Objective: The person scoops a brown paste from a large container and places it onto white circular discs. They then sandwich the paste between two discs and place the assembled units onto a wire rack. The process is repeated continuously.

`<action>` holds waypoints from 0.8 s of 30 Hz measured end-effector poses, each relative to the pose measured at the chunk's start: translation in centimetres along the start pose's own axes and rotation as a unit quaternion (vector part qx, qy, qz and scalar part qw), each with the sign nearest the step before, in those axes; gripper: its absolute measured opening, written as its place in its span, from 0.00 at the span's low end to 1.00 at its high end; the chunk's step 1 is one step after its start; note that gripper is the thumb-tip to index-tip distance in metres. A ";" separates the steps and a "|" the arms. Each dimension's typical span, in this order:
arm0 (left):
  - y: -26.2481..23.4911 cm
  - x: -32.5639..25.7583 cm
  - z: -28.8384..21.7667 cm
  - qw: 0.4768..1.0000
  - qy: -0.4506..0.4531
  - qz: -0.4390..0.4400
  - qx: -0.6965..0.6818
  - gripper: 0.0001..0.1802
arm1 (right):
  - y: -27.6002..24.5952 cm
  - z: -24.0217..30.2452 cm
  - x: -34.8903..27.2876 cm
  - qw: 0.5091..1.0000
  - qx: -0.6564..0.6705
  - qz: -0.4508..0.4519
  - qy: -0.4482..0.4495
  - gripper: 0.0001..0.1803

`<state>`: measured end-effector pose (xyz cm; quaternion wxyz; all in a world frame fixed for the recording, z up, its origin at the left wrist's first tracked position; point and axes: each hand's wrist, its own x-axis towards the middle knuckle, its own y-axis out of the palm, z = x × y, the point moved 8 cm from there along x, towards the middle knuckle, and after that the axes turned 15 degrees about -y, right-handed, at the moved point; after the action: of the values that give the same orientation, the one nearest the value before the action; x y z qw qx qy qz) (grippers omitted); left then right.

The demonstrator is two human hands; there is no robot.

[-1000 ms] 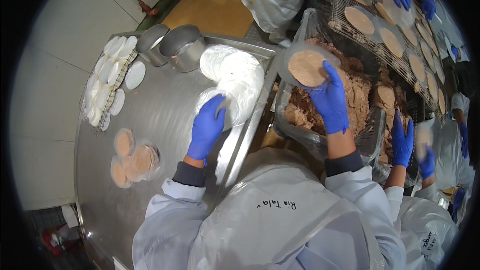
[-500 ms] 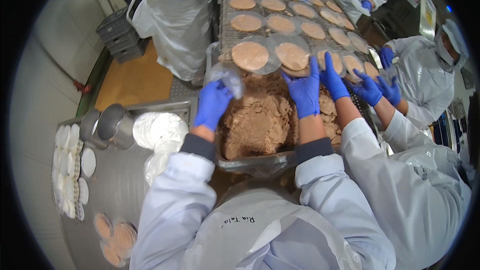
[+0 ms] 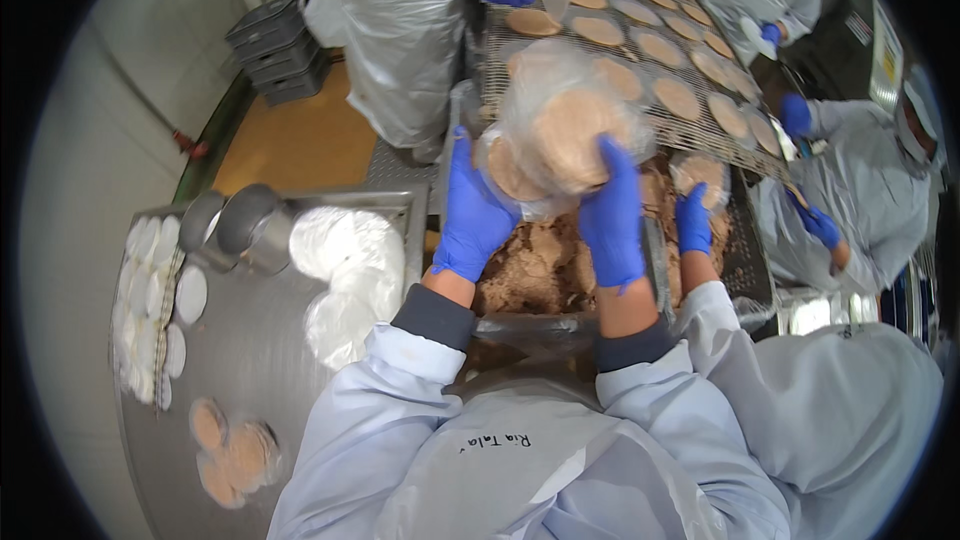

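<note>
The patty (image 3: pixel 570 135) is a round, flat disc of pale brown minced mass, held up between clear film sheets (image 3: pixel 560 70) above the tub of mince (image 3: pixel 540 260), just in front of the wire belt (image 3: pixel 690 130). A second disc shows lower left in the same film, partly hidden behind the left hand's fingers, so two patties appear to be in hand.

Handling, as a judgement: the patty is soft, moist and light; it will likely sag or tear if lifted by one edge. The film looks thin, limp and probably slippery against gloves. Support should come from beneath and from opposite rims, through the film, with spread fingers and little pressure.

The left hand (image 3: pixel 470 215), in a blue glove, is curled around the lower left edge of the film bundle, clamped on it. The right hand (image 3: pixel 612 215), also gloved blue, grips the lower right edge, its fingers lying over the patty face.

Counts, moving outward:
- Tub of mince: one, directly below the hands.
- Neighbour's gloved hand (image 3: pixel 693 220): one, in the tub just beside the right hand.
- Patties on the wire belt: over a dozen in rows; the exact count cannot be told.
- Film discs stack (image 3: pixel 345 245): one spread heap on the steel table (image 3: pixel 250 360).
- Metal cups (image 3: pixel 240 225): two visible.
- Finished patties on the table (image 3: pixel 235 450): about three.
- Other workers: at least three around the belt.
</note>
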<state>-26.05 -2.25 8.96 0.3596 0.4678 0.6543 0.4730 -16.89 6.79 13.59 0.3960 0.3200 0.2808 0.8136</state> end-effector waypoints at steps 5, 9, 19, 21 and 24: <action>-3.3 -8.8 -3.7 0.984 0.061 -0.125 0.111 0.26 | 5.1 -7.7 -6.4 0.966 -0.146 0.192 0.092 0.32; -10.8 -22.2 -7.7 0.952 0.155 -0.258 0.049 0.24 | 1.8 -9.9 -4.7 0.976 -0.041 0.022 0.213 0.31; -15.1 -47.8 -11.9 0.216 0.226 -0.690 0.653 0.19 | -4.6 -7.8 5.1 0.928 0.275 -0.192 0.161 0.40; -16.2 -46.1 -12.8 0.240 0.144 -0.718 0.637 0.16 | -6.1 -8.0 5.7 0.949 0.214 -0.185 0.140 0.38; -15.6 -32.9 -12.1 0.717 0.233 -0.534 0.382 0.15 | -7.7 -6.7 6.4 0.979 0.111 -0.153 0.080 0.34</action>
<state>-31.40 -38.78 -1.51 0.1789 0.0135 0.9837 0.0067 -21.38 14.76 5.76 0.4538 0.2487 0.4455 0.7306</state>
